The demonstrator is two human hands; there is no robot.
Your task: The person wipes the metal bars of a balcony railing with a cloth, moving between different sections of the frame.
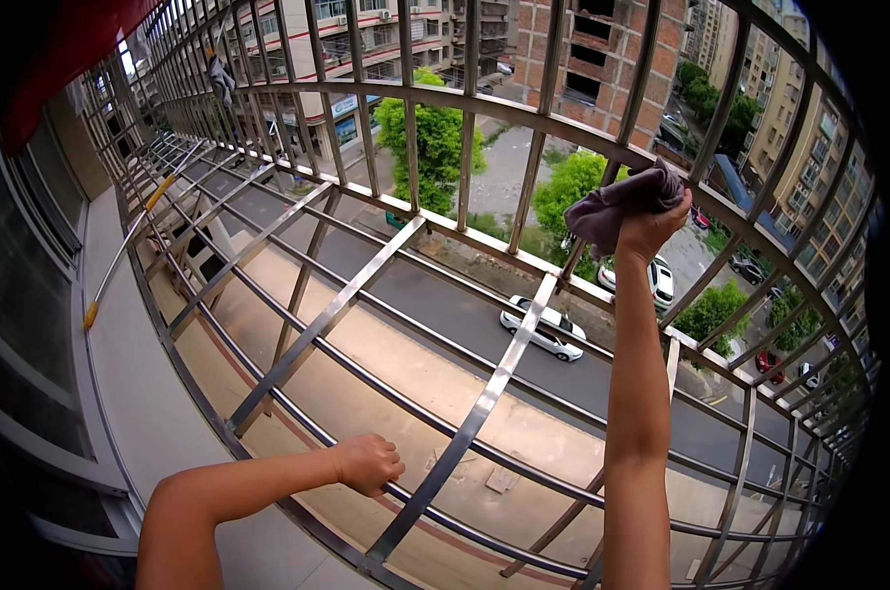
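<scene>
My right hand (653, 225) reaches far out with a bunched grey-purple cloth (605, 212) in its grasp. The cloth lies over the horizontal metal rail (505, 105) of the window cage, where an upright bar meets it. Lower down, my left hand (369, 463) is closed around a round metal tube (297, 414) of the cage floor. Beside that hand, a flat metal crossbar (465, 435) runs outward to the lower edge rail. The palm and most fingertips of both hands are hidden.
A yellow-and-silver pole (129, 240) leans across the ledge (131, 346) at left, near the sliding window (24, 295). A grey cloth (221, 80) hangs on the far bars. Through the open grid, a street with a white car (544, 328) lies far below.
</scene>
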